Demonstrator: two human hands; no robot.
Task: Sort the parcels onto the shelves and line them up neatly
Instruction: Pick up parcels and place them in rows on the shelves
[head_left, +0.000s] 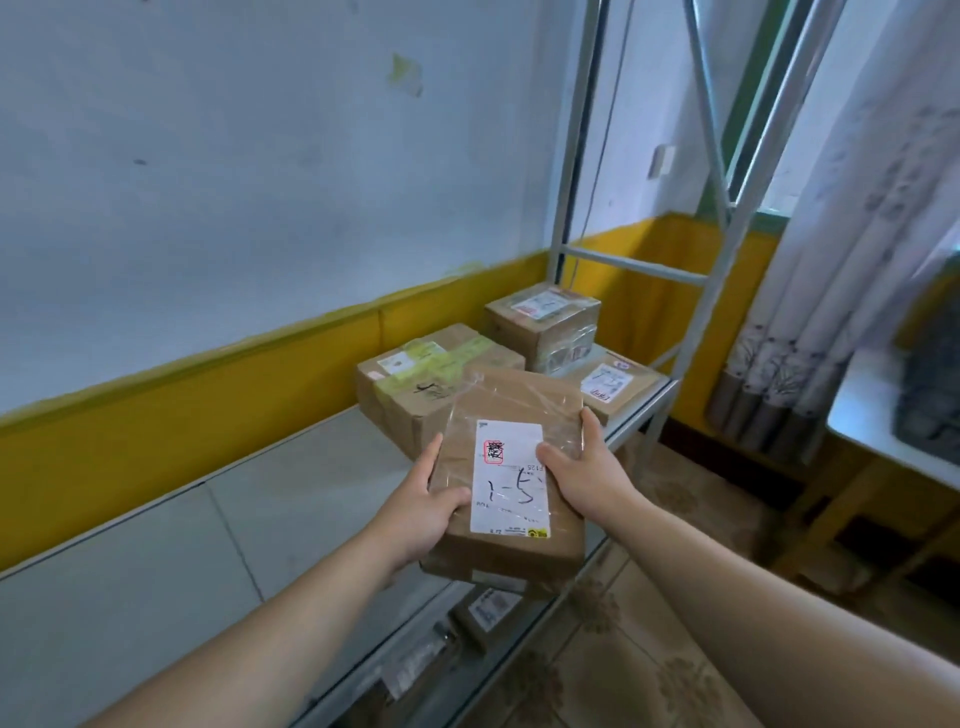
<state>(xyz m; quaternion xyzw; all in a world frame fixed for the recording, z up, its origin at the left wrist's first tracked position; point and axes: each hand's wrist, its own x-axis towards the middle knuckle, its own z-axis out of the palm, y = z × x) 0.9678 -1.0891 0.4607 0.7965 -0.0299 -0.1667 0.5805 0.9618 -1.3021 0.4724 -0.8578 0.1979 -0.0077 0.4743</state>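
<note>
Cardboard parcel (511, 467), flat, bound in clear tape and bearing a white handwritten shipping label, is held between both hands over the front edge of the grey shelf (208, 519). The left hand (421, 512) grips its left edge, thumb on top and fingers along and under the side; the right hand (582, 473) clasps the right edge, thumb laid on the label. A second brown layer shows beneath it; whether that is another parcel carried with it or one lying on the shelf cannot be told.

Just behind stands a green-taped box (431, 379); further back is a taller squarish box (543, 322); to the right, near the shelf's end, lies a low labelled parcel (618, 387). The three sit close together but are not squared to one another. More parcels show dimly on the lower shelf (488, 608); a steel frame upright (566, 156) and a patterned curtain (857, 260) stand beyond.

The step in hand looks like placement. The next move likely calls for carrying the parcel fully over the bare board beside the green-taped box, turning its edges parallel to the shelf front, and letting go only once it lies flat; its near end overhangs the edge and could tip.
</note>
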